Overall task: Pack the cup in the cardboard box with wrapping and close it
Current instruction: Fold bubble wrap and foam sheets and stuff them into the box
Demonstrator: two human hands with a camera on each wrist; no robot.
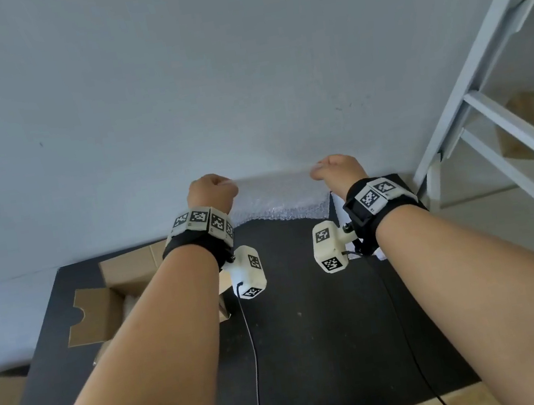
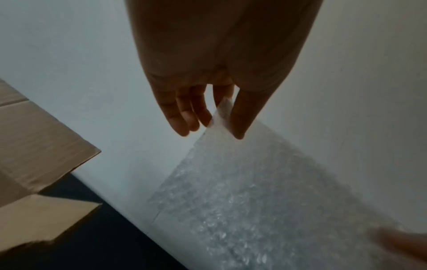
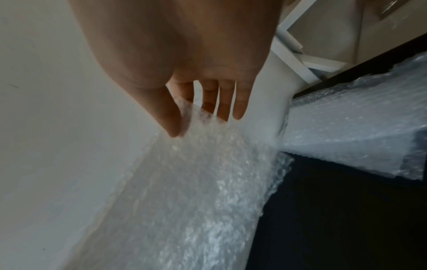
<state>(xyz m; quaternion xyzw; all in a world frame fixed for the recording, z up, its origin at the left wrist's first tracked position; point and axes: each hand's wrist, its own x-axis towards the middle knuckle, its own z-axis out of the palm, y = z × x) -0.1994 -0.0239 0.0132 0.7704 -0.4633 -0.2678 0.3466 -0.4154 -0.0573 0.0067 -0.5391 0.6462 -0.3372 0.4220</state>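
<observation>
The left hand [image 1: 211, 192] and right hand [image 1: 337, 171] each pinch a top corner of the bubble wrap [image 1: 275, 197], held up before the wall [image 1: 204, 73] at the far edge of the black counter [image 1: 313, 334]. The box [image 1: 113, 294] stands open at left, half hidden by the left forearm. No cup shows. More wrap [image 3: 358, 135] lies at right.

Plain pale grey-blue wall [image 1: 238, 67] fills most of the head view, with a couple of small dark scuffs on it. Below it sits a black surface [image 1: 313, 334] with a few light specks, pushed right up against the wall. Off to the right there's a white slatted frame [image 1: 489, 120], shelving or a ladder, can't tell which. Light is soft and even, no hard shadows. Light wood flooring [image 1: 468, 402] shows at the near edge.
</observation>
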